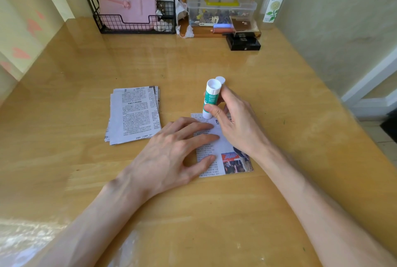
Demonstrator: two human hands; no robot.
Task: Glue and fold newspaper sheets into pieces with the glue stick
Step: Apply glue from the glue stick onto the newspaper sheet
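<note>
Sheet (pixel 223 159) lay on the table (pixel 214 66) near the stack (pixel 134 116) | your left hand (pixel 171 157) pressed it flat, fingers straight | your right hand (pixel 236 124) gripped the glue stick (pixel 211 100), tip on the far edge | risk: a hard stroke could have torn the paper or smeared glue onto the table
</note>
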